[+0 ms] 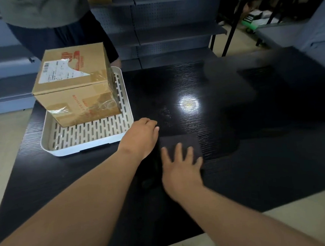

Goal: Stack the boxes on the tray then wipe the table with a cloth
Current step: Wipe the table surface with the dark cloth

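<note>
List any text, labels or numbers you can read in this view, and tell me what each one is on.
"SIP"-like big red letters, partly covered by the label, printed on top of the cardboard box: reading uncertain.
White shipping label with a barcode on the box top: print too small to read.
Red vertical lettering on the box's front face: too blurred to read.
White tray, dark cloth, black table: no text visible.

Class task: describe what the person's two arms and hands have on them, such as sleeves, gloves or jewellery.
Both forearms are bare up to the picture's edge, with no sleeves in view. The left hand and right hand wear no gloves, and no rings, watch or bracelets show.
</note>
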